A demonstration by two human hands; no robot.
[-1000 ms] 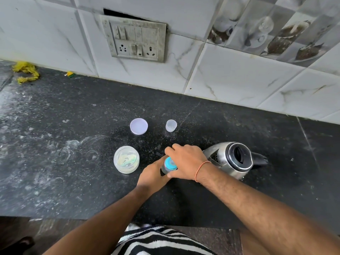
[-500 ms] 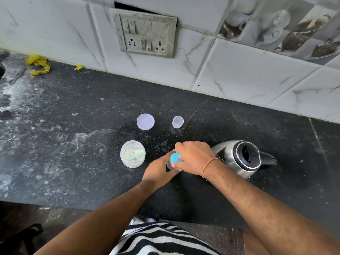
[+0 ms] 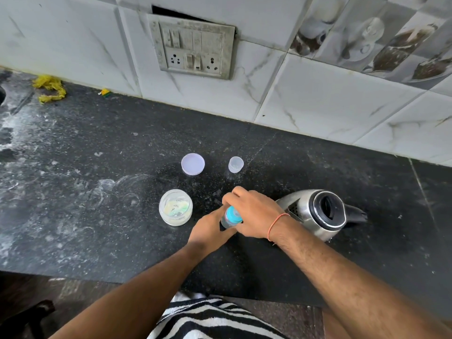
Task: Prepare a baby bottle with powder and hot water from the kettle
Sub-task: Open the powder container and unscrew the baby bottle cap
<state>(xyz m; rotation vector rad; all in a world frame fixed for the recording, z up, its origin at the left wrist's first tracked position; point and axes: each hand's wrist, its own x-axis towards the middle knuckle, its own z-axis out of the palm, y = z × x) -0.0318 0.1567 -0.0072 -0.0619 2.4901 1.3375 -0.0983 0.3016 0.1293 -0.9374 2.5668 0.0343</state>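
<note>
My left hand [image 3: 210, 232] grips the clear baby bottle's [image 3: 226, 222] body; my right hand [image 3: 254, 214] curls over its blue collar [image 3: 233, 214], hiding the teat and most fingers.

A turquoise collar [image 3: 232, 214] tops the baby bottle, the kettle [image 3: 315, 214] is silver with a black lid, the surface [image 3: 97, 192] speckled black, the garment [image 3: 210, 319] zebra-striped, the wristband [image 3: 275, 225] orange.

No text, brand or number can be read in this view. The open jar [image 3: 175, 207] shows a greenish label through its mouth, but its marks are too blurred to read.
</note>
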